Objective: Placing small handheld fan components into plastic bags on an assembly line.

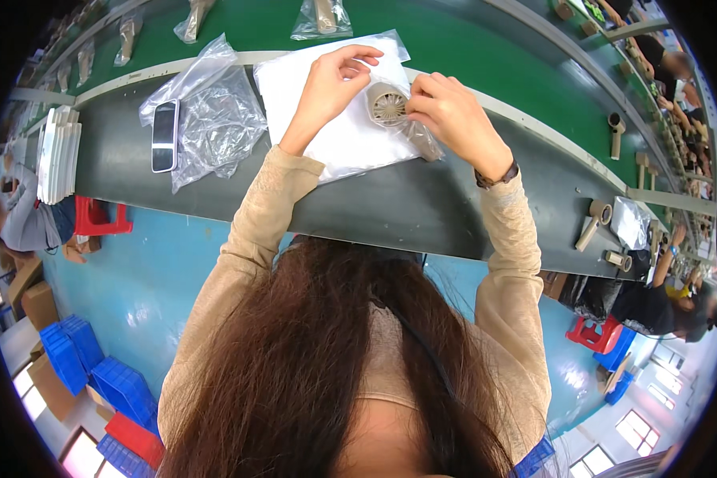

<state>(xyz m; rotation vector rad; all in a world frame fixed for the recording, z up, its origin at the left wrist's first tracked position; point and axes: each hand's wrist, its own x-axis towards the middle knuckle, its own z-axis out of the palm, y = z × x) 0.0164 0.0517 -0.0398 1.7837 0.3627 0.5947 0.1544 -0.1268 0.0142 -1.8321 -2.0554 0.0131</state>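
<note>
Fan: a beige handheld fan (389,106) lies with its round spoked grille facing up, on the right part of a pile of white sheeting (295,73), between the two hands.
Wrapping: a clear bag (429,143) shows beside the fan's lower right, near the right hand; how far it covers the fan is hard to see.
Left hand: the left hand (338,80) is above the white sheeting, to the left of the fan, fingers half-curled with a small gap between fingertips; whether they have hold of any thin film I cannot tell.
Right hand: the right hand (448,107) is at the fan's right edge, fingers bent and tips drawn close together; whether they pinch film or only touch the fan I cannot tell.
Wrist: a dark band (498,176) circles the right one.
Left of the sheeting: crumpled clear bags (223,119) lie on the dark workbench (358,209), with a phone (165,137) on their left side, screen up.
Writing: small marks (138,77) on the pale rail are too small to read; the phone's screen is dark above and paler below.
Beyond the rail: more bagged fans (324,16) lie on the green conveyor (470,48).
Far right of the bench: another fan (595,221) lies near a clear packet (631,221).
</note>
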